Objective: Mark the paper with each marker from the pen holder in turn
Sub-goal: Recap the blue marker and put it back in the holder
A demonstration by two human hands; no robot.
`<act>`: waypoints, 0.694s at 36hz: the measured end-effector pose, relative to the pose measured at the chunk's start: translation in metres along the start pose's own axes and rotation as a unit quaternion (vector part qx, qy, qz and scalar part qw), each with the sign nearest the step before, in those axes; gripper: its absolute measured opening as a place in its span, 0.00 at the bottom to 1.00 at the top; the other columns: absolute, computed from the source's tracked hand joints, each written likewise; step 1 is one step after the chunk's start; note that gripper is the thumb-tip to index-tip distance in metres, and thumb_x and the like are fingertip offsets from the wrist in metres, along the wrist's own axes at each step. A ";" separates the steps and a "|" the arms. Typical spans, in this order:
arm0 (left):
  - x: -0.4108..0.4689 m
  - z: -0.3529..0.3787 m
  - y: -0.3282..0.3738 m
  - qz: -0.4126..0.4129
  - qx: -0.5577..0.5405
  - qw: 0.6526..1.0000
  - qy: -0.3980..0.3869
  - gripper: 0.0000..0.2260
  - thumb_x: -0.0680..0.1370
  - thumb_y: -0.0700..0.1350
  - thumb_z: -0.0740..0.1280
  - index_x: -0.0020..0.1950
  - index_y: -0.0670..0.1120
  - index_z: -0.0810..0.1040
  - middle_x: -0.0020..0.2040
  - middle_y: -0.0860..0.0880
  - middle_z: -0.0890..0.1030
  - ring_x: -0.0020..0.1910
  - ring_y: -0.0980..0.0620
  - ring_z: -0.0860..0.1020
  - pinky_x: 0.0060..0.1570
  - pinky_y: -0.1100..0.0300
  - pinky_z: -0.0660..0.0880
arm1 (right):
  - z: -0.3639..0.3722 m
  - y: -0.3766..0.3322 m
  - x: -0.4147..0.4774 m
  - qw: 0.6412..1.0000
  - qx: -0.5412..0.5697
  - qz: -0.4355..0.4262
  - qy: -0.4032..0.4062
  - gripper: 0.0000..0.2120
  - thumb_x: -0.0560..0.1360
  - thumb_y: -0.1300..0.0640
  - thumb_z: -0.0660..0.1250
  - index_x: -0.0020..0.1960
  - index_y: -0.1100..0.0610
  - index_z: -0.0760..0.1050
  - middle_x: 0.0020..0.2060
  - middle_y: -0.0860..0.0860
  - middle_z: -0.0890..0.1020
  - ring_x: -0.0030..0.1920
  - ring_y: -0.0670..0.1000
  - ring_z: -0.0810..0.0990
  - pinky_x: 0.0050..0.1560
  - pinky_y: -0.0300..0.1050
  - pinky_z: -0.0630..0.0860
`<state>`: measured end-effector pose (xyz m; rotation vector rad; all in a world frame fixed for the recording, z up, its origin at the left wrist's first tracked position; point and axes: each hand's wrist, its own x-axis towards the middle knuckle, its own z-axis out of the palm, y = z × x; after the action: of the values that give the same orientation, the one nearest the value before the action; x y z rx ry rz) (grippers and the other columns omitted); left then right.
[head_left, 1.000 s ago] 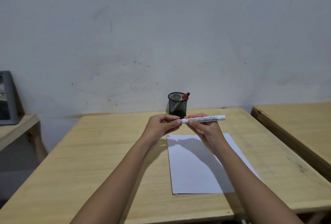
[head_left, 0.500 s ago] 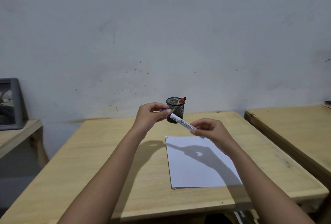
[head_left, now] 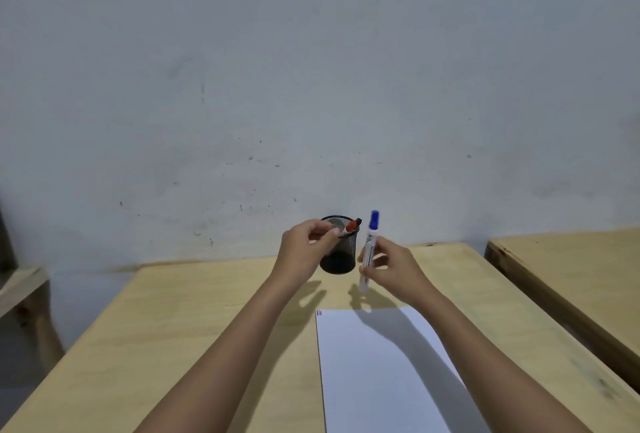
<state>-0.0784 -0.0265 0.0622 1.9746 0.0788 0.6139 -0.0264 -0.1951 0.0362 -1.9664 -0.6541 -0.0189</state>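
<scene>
A black mesh pen holder stands at the far middle of the wooden table. A red-capped marker leans out of its rim. My left hand is in front of the holder's left side, fingers pinched at the rim right beside the red cap; whether they grip anything is unclear. My right hand holds a white marker with a blue cap upright, cap on top, just right of the holder. The white paper lies below my right arm, with small red marks at its top left corner.
A second wooden table stands to the right across a narrow gap. A low wooden shelf sits at the left edge. A grey wall rises right behind the holder.
The blue-capped marker has swung from lying slanted between both hands to upright in my right hand alone. My left hand let go of it and moved to the holder's rim. The view has tilted.
</scene>
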 end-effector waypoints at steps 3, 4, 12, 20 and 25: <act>0.019 0.008 -0.029 -0.021 0.098 0.995 -0.010 0.07 0.74 0.46 0.69 0.44 0.43 0.75 0.43 0.45 0.78 0.44 0.47 0.75 0.49 0.55 0.74 | -0.001 0.007 0.023 0.992 0.083 0.006 0.098 0.08 0.70 0.64 0.69 0.45 0.54 0.73 0.42 0.49 0.80 0.42 0.46 0.80 0.41 0.29 0.74; 0.023 0.013 -0.038 -0.038 0.130 0.991 -0.018 0.09 0.74 0.46 0.70 0.43 0.44 0.71 0.42 0.45 0.74 0.43 0.47 0.72 0.48 0.52 0.72 | -0.001 0.009 0.030 0.985 0.116 0.007 0.125 0.08 0.71 0.63 0.69 0.46 0.54 0.73 0.43 0.49 0.80 0.43 0.48 0.79 0.40 0.29 0.74; 0.040 0.051 -0.073 -0.123 0.080 0.989 -0.022 0.15 0.69 0.44 0.75 0.47 0.42 0.71 0.42 0.52 0.71 0.41 0.53 0.71 0.31 0.69 0.66 | 0.011 0.021 0.075 0.963 0.187 0.027 0.194 0.10 0.69 0.60 0.73 0.44 0.50 0.73 0.41 0.49 0.82 0.47 0.53 0.83 0.53 0.50 0.79; 0.060 0.069 -0.109 -0.113 0.015 0.993 0.005 0.30 0.57 0.56 0.75 0.56 0.51 0.73 0.55 0.49 0.79 0.55 0.51 0.78 0.54 0.51 0.77 | 0.019 0.035 0.093 0.974 0.122 0.026 0.191 0.05 0.72 0.60 0.69 0.44 0.51 0.75 0.45 0.54 0.83 0.47 0.52 0.82 0.55 0.53 0.79; 0.063 0.068 -0.115 -0.106 0.013 0.994 0.004 0.30 0.56 0.57 0.75 0.56 0.51 0.74 0.55 0.50 0.79 0.55 0.51 0.78 0.55 0.48 0.77 | 0.022 0.039 0.105 0.982 0.083 0.029 0.166 0.09 0.73 0.53 0.64 0.43 0.59 0.76 0.45 0.60 0.81 0.45 0.58 0.80 0.51 0.58 0.78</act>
<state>0.0307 -0.0077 -0.0357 1.9577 0.2998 0.4831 0.0747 -0.1441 0.0236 -1.7656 -0.3665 -0.2439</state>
